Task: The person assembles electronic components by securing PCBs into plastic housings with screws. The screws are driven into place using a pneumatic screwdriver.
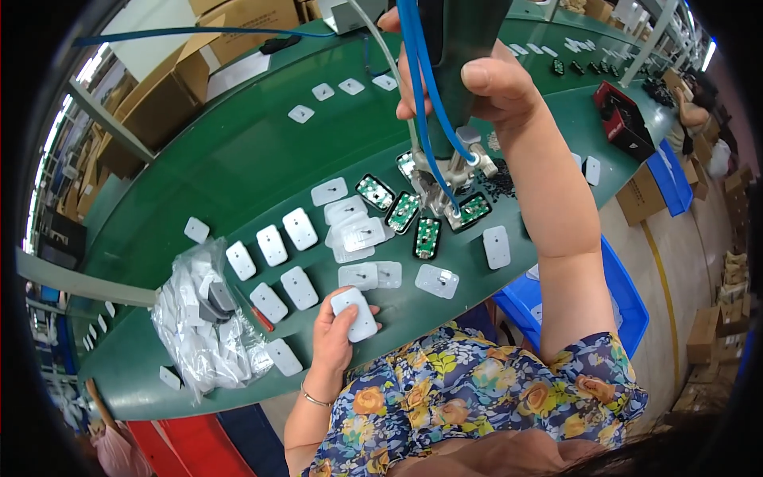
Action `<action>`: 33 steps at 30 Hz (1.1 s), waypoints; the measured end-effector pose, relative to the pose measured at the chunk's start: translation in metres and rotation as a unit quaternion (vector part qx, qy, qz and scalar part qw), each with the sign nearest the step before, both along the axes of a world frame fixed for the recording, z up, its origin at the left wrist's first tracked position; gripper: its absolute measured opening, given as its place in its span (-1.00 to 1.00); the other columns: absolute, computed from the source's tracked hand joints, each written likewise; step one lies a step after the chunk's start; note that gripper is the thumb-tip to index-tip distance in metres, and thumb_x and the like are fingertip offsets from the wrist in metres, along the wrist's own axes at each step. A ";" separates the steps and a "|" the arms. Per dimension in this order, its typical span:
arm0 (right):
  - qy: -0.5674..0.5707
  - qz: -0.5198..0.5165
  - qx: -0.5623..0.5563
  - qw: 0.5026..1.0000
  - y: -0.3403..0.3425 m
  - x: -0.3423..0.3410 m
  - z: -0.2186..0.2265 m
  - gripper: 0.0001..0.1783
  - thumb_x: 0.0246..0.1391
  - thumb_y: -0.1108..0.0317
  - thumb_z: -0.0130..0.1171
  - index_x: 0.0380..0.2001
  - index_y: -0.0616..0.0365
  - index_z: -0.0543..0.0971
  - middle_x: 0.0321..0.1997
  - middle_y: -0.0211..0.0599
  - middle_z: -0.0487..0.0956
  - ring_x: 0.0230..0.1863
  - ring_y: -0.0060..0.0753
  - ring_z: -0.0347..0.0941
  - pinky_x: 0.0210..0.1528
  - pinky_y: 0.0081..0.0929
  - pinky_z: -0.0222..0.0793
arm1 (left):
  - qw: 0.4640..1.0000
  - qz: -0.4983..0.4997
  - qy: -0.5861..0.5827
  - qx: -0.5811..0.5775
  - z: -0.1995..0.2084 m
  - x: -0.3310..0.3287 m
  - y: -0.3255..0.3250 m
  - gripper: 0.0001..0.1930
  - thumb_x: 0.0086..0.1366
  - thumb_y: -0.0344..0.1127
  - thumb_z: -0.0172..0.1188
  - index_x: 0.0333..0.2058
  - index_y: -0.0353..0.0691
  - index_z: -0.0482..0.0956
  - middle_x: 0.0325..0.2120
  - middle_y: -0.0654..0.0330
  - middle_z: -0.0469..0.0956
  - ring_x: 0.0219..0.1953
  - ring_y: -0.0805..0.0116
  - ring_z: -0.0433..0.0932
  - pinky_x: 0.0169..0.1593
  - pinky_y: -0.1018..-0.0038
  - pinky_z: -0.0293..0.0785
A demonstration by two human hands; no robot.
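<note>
My left hand holds a white rounded cover near the table's front edge, thumb on top. Raised at the upper middle, my right hand wraps round a dark upright power screwdriver with blue hoses and a metal lower end. That end stands over several black cases with green circuit boards; its exact contact point cannot be made out. Left of the boards lie overlapping translucent trays, some with a small dark part. More white covers are laid out on the left.
A clear plastic bag of white parts lies at the left beside a red-handled tool. Small black parts are heaped right of the screwdriver. A blue bin stands below the table's right edge. A red-black box sits far right.
</note>
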State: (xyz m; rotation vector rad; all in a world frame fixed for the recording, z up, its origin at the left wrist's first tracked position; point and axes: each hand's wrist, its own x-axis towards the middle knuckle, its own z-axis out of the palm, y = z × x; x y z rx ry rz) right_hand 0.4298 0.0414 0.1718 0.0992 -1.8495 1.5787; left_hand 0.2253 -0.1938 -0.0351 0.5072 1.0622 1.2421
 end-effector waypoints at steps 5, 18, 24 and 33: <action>0.216 0.235 -0.331 0.888 -0.053 -0.059 -0.022 -0.23 -0.12 0.03 0.23 0.06 0.27 0.20 -0.28 -0.13 0.49 -0.33 -0.26 0.49 -0.25 -0.37 0.46 | 0.998 -0.046 0.048 -0.015 0.000 -0.003 0.008 -0.65 0.21 -0.33 -0.03 -0.01 -0.20 0.26 -0.40 0.02 0.55 -0.63 0.39 0.47 -0.69 0.62 0.25; -0.005 0.486 -0.012 0.874 -0.006 -0.095 -0.016 -0.45 -0.16 0.30 0.32 -0.10 0.11 0.30 -0.47 -0.29 0.57 -0.49 -0.42 0.53 -0.16 -0.47 0.48 | 0.998 -0.065 0.018 -0.019 -0.001 0.004 0.016 -0.73 0.22 -0.34 0.07 -0.11 -0.21 0.36 -0.52 0.21 0.52 -0.66 0.50 0.48 -0.70 0.65 0.29; 0.027 0.413 -0.029 0.910 -0.033 -0.098 -0.016 -0.46 -0.12 0.23 0.26 -0.08 0.12 0.30 -0.48 -0.32 0.54 -0.50 -0.42 0.50 -0.20 -0.48 0.46 | 0.996 -0.086 0.003 -0.013 0.006 0.009 0.025 -0.69 0.19 -0.28 0.12 -0.10 -0.21 0.36 -0.54 0.21 0.53 -0.66 0.54 0.49 -0.71 0.67 0.35; 0.082 0.307 -0.050 0.947 -0.049 -0.105 -0.017 -0.45 -0.07 0.12 0.18 -0.05 0.12 0.30 -0.50 -0.36 0.50 -0.52 -0.43 0.44 -0.26 -0.51 0.45 | 0.996 -0.087 0.003 -0.005 0.017 0.012 0.031 -0.65 0.18 -0.29 0.12 -0.06 -0.19 0.34 -0.53 0.22 0.54 -0.66 0.54 0.49 -0.71 0.68 0.36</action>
